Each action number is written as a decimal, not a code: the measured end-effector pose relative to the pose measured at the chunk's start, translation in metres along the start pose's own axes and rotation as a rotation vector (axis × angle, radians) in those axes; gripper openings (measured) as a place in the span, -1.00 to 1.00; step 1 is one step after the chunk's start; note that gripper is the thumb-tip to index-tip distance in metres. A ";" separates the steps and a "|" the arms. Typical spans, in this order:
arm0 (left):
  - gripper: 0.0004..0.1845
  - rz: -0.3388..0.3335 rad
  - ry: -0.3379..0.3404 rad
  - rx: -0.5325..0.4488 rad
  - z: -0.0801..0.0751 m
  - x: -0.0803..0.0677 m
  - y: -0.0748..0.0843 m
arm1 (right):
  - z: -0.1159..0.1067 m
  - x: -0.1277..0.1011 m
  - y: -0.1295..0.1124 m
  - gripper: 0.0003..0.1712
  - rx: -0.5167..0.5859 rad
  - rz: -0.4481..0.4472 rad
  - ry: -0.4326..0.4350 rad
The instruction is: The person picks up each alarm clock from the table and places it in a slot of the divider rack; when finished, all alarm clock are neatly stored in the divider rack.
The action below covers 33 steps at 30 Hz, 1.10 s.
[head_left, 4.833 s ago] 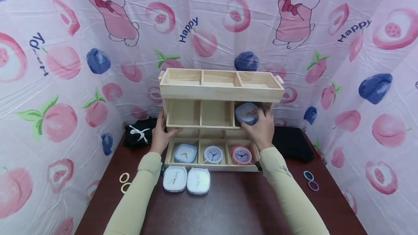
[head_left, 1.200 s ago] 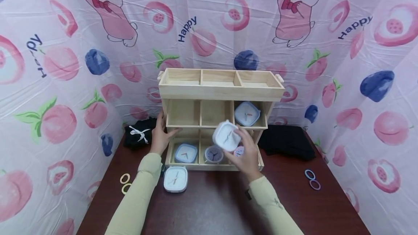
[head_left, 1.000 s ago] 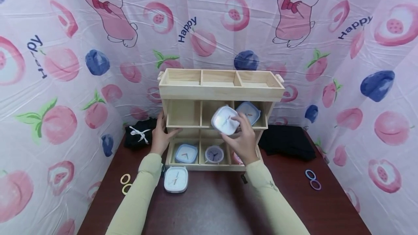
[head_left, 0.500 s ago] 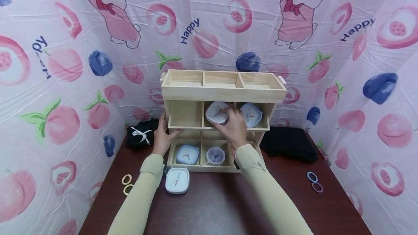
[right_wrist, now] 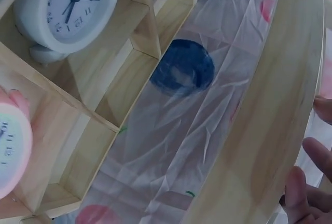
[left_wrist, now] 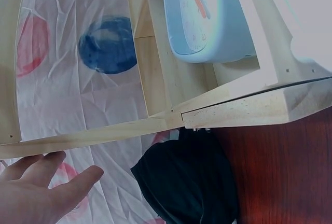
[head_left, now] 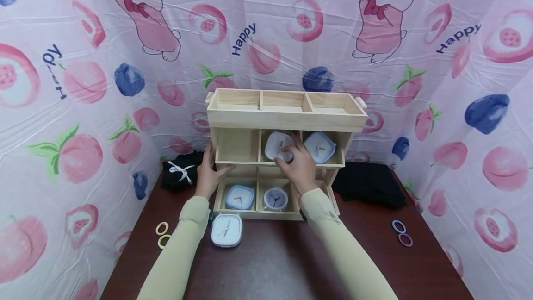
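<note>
"Happy" is printed on the pink curtain at twelve and two o'clock; the round clock carries numerals.

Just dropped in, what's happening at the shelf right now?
The right hand is setting a white square clock into the middle slot of the wooden shelf's middle row, beside a blue clock. The left hand steadies the shelf's left side. Another white clock lies on the table.

The dark red-brown table holds a tall wooden shelf box; a square white clock lies just before it.
</note>
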<state>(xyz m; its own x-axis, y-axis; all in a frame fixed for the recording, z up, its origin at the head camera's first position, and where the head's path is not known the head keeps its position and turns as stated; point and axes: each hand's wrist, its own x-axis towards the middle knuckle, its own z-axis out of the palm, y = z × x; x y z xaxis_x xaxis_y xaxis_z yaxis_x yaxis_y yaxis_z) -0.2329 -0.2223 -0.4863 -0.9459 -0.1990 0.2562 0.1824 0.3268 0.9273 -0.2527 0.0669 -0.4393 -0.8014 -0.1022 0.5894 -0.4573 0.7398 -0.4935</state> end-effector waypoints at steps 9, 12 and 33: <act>0.18 -0.009 -0.003 0.007 0.000 -0.001 0.001 | 0.010 -0.045 -0.014 -0.62 0.020 -0.183 0.157; 0.19 -0.009 0.000 0.003 0.000 -0.001 0.001 | 0.017 -0.066 -0.022 -0.60 0.048 -0.218 0.095; 0.17 0.006 -0.007 0.018 -0.001 -0.001 -0.001 | 0.100 -0.164 -0.056 0.15 -0.084 -0.345 -0.447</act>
<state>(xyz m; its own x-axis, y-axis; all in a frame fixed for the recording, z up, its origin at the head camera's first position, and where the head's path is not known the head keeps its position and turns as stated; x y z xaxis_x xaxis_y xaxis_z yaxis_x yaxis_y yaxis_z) -0.2320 -0.2234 -0.4870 -0.9466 -0.1905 0.2602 0.1837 0.3446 0.9206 -0.1339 -0.0238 -0.5725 -0.7046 -0.6053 0.3703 -0.7039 0.6622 -0.2570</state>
